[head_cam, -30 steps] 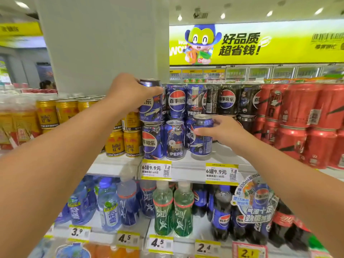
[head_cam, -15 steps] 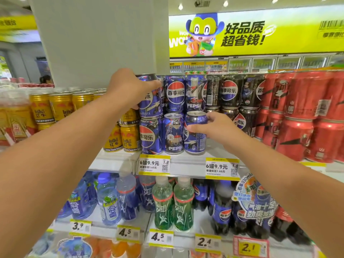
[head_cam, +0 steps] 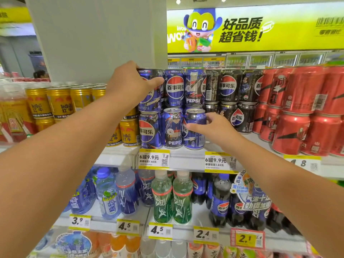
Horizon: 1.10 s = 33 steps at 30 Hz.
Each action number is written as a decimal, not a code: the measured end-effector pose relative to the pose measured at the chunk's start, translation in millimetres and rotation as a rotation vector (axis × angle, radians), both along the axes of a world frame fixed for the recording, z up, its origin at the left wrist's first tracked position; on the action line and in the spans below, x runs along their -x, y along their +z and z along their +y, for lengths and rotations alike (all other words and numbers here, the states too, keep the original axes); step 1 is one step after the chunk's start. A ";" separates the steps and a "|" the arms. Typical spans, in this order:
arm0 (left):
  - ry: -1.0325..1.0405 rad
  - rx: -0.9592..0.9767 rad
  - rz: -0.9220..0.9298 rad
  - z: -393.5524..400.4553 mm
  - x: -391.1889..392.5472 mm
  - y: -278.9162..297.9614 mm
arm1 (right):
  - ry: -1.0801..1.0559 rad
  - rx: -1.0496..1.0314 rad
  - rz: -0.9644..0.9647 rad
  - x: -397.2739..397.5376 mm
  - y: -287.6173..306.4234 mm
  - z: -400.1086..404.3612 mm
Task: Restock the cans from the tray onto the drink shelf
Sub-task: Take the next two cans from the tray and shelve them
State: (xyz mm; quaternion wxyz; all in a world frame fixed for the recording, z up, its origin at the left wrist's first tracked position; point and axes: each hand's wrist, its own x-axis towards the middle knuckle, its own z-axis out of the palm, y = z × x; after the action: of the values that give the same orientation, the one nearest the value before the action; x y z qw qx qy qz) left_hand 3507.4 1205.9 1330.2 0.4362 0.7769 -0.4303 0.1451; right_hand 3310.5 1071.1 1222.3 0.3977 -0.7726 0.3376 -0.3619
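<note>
Blue cans fill the drink shelf (head_cam: 186, 157) — the left hand (head_cam: 128, 84) grips an upper can (head_cam: 149, 90), the right hand (head_cam: 214, 127) wraps a bottom-row can (head_cam: 194, 129). Placing step, seemingly; next, seat both squarely, then let go. No tray visible.

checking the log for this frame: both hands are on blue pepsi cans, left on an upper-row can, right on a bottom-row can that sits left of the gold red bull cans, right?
One detail is wrong. The head view shows the right hand on a bottom-row blue can that sits right of the gold Red Bull cans, not left of them. The rest holds: the left hand is on an upper-row blue can.
</note>
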 end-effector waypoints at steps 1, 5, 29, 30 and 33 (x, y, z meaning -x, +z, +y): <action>-0.002 0.008 0.005 -0.3 0.1 -2.9 | -0.004 0.002 0.006 0.0 -0.9 -0.4; -0.019 0.053 0.021 0.0 -1.6 -13.9 | -0.050 -0.018 0.005 0.0 -2.6 -1.6; -0.082 0.062 -0.001 13.5 -10.4 -33.4 | -0.141 0.014 0.120 8.1 -2.5 24.7; -0.086 0.063 -0.012 16.8 -9.1 -34.4 | -0.163 0.025 0.151 8.8 -1.4 27.5; -0.105 0.048 -0.072 27.7 -7.4 -38.8 | -0.252 0.056 0.268 11.4 3.9 42.1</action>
State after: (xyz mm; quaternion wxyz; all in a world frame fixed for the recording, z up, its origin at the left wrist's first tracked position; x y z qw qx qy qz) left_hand 3514.8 1233.6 1291.4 0.4460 0.7370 -0.4820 0.1600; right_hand 3299.1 1113.3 1226.3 0.2791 -0.7762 0.4713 -0.3121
